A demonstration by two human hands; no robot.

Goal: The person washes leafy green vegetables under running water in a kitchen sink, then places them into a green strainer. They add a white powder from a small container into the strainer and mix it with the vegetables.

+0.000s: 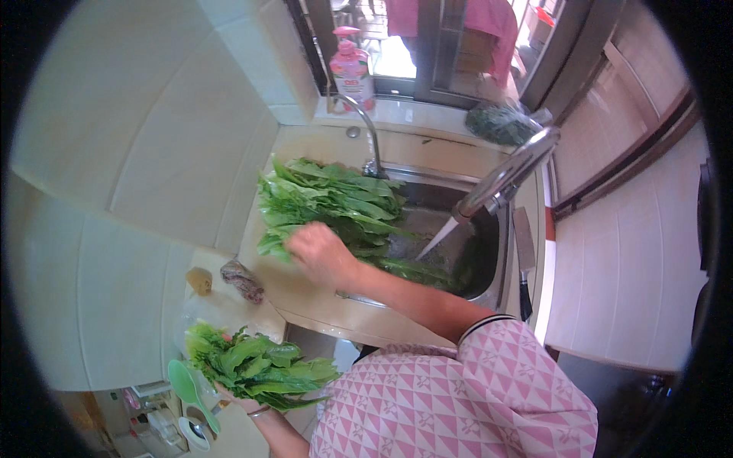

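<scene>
My left hand (240, 402), with a bracelet at the wrist, holds a bunch of leafy green lettuce (269, 366) above the counter at lower left; the leaves hide most of the fingers. My right hand (318, 249) has curled fingers at the pale ends of a lettuce pile (332, 194). Blur hides whether any leaf is gripped there. This pile lies across the left rim of the steel sink (441, 209), its leaf tips reaching over the basin. Water runs from the large chrome faucet (487, 183) into the basin, where more loose leaves (418, 272) lie wet.
A cleaver (524, 246) lies along the sink's right side. A thin curved tap (369, 129), a pink pump bottle (351, 74) and bagged greens (504, 123) are by the window. At left are a brownish lump (199, 280), a dark reddish piece (243, 280) and a green spoon (184, 382).
</scene>
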